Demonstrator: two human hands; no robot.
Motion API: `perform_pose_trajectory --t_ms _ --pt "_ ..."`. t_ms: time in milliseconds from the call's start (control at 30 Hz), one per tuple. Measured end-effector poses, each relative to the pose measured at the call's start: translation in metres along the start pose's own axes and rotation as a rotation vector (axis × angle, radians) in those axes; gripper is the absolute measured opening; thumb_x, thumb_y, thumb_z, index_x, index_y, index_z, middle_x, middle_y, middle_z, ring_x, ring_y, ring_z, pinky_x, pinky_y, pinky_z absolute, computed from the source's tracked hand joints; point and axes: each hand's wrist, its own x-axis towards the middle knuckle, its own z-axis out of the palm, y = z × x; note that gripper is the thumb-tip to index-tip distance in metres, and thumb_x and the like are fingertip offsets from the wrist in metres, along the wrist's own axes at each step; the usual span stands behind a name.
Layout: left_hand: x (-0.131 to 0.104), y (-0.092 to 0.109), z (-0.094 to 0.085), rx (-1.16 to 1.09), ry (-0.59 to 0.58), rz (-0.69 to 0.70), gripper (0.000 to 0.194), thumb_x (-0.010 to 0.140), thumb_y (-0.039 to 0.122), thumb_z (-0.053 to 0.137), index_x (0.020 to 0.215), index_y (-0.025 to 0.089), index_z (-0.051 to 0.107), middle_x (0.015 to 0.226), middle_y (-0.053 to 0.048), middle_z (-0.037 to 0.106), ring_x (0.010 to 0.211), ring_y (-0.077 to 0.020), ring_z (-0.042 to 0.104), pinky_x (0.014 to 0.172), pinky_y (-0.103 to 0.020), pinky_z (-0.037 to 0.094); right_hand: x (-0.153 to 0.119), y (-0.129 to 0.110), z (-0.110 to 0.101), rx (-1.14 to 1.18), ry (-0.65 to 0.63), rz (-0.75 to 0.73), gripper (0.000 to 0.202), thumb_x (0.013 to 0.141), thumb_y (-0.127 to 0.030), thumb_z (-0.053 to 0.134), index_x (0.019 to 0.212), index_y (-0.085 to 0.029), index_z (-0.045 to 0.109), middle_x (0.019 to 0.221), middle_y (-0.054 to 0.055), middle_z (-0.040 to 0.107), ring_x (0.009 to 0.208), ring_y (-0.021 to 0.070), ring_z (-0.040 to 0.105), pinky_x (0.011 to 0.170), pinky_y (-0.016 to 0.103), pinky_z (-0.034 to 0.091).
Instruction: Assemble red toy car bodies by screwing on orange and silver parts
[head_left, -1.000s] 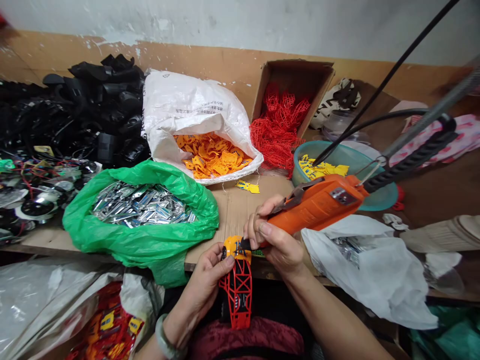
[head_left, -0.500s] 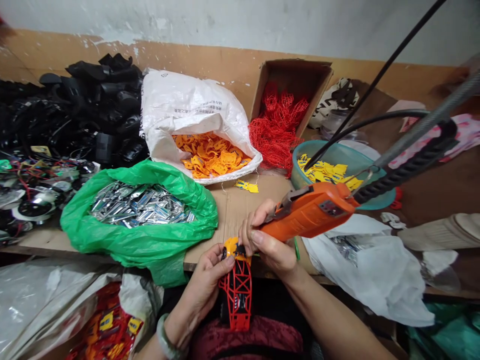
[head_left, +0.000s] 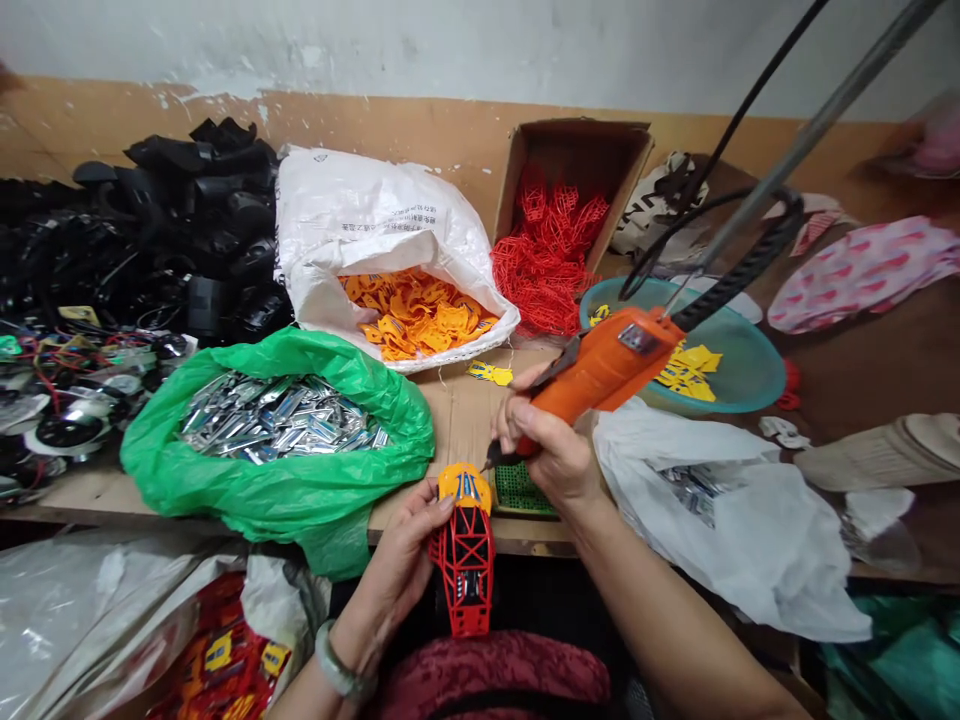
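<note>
My left hand (head_left: 409,540) grips a toy car body (head_left: 471,555) by its left side, close to my lap. It has a red lattice cage over black inner parts and an orange-yellow hood with blue markings at its far end. Wrapped round an orange electric screwdriver (head_left: 600,365) is my right hand (head_left: 551,445). The driver's black nose points down and left, its tip near the hood's right edge; I cannot tell whether they touch. Partly behind the right hand lies a green gridded tray (head_left: 521,490) with small contents too fine to make out.
A green bag (head_left: 277,500) of shiny silver parts lies left; a white sack (head_left: 375,200) of orange pieces sits behind it. Red cages spill from a cardboard box (head_left: 574,145). A teal basin (head_left: 757,375) holds yellow pieces. The screwdriver's cable and a metal rod (head_left: 810,140) run up right.
My right hand has lifted the screwdriver up and away from the hood, baring its blue markings and the green tray. The toy car body has shifted slightly.
</note>
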Motion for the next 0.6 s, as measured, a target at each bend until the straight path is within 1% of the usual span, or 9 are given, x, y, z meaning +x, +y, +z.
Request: perform_pose_trajectory --t_ms 100,167,200,267,333,367,500,533,600 --pt "0.001 0.002 0.002 -0.056 0.016 0.004 0.034 0.075 0.024 0.083 0.102 0.014 0.066 0.089 -0.008 0.078 0.071 -0.0183 0.073 0.071 -0.03 0.059 0.019 -0.004 -0.014 -0.201 0.051 -0.051 0.022 0.079 -0.034 0.074 0.095 -0.021 0.065 0.063 -0.006 0.058 0.049 0.0116 0.056 0.057 0.029 0.054" --pt "0.0 0.004 0.004 -0.07 0.009 0.012 0.033 0.075 0.026 0.083 0.102 0.014 0.066 0.087 -0.008 0.078 0.069 -0.0186 0.073 0.07 -0.03 0.059 0.024 -0.007 -0.024 -0.385 0.029 -0.059 0.025 0.082 -0.037 0.073 0.101 -0.021 0.066 0.078 -0.001 0.066 0.066 0.016 0.065 0.071 0.034 0.058" --pt "0.0 0.005 0.006 -0.07 0.01 0.015 0.034 0.075 0.026 0.083 0.102 0.014 0.066 0.086 -0.008 0.078 0.068 -0.0186 0.073 0.068 -0.03 0.06 0.022 -0.007 -0.028 -0.486 0.024 -0.068 0.029 0.084 -0.037 0.071 0.108 -0.022 0.066 0.09 0.003 0.069 0.081 0.0193 0.068 0.081 0.037 0.058" --pt "-0.002 0.007 0.008 -0.063 0.035 0.025 0.037 0.074 0.026 0.085 0.104 0.015 0.066 0.087 -0.007 0.078 0.066 -0.0183 0.073 0.066 -0.029 0.06 0.008 -0.009 -0.034 -0.659 0.079 -0.104 0.042 0.088 -0.037 0.067 0.128 -0.024 0.058 0.121 0.008 0.066 0.115 0.0249 0.062 0.102 0.043 0.051" --pt "-0.003 0.008 0.009 -0.046 0.071 0.037 0.038 0.073 0.026 0.086 0.103 0.016 0.066 0.09 -0.007 0.078 0.066 -0.018 0.073 0.065 -0.028 0.06 -0.015 -0.01 -0.034 -0.728 0.196 -0.125 0.054 0.092 -0.035 0.062 0.143 -0.026 0.045 0.146 0.011 0.051 0.135 0.0266 0.049 0.112 0.046 0.043" --pt "-0.004 0.009 0.01 -0.033 0.08 0.035 0.036 0.074 0.028 0.085 0.103 0.016 0.066 0.091 -0.007 0.078 0.068 -0.0186 0.074 0.067 -0.029 0.06 -0.029 -0.01 -0.032 -0.717 0.225 -0.101 0.053 0.094 -0.035 0.059 0.144 -0.026 0.044 0.148 0.011 0.05 0.134 0.0265 0.05 0.109 0.046 0.044" --pt "-0.008 0.01 0.019 0.036 0.095 0.055 0.043 0.073 0.03 0.086 0.111 0.018 0.069 0.101 -0.008 0.079 0.082 -0.0223 0.076 0.075 -0.029 0.06 -0.072 -0.003 -0.019 -0.5 -0.089 0.284 0.037 0.096 -0.036 0.056 0.131 -0.025 0.057 0.127 0.009 0.065 0.118 0.0243 0.062 0.099 0.04 0.05" --pt "-0.01 0.009 0.023 0.057 0.113 0.068 0.046 0.073 0.031 0.086 0.113 0.019 0.069 0.104 -0.008 0.078 0.088 -0.024 0.075 0.077 -0.029 0.06 -0.078 0.001 -0.017 -0.421 -0.101 0.34 0.037 0.095 -0.037 0.059 0.129 -0.024 0.058 0.124 0.009 0.066 0.115 0.0238 0.063 0.098 0.039 0.051" --pt "-0.014 0.004 0.031 0.113 0.152 0.076 0.048 0.072 0.036 0.085 0.115 0.02 0.069 0.11 -0.008 0.078 0.099 -0.0283 0.074 0.083 -0.031 0.059 -0.085 0.008 -0.016 -0.313 -0.036 0.378 0.039 0.09 -0.038 0.066 0.125 -0.023 0.059 0.118 0.008 0.067 0.109 0.0228 0.065 0.094 0.036 0.052"
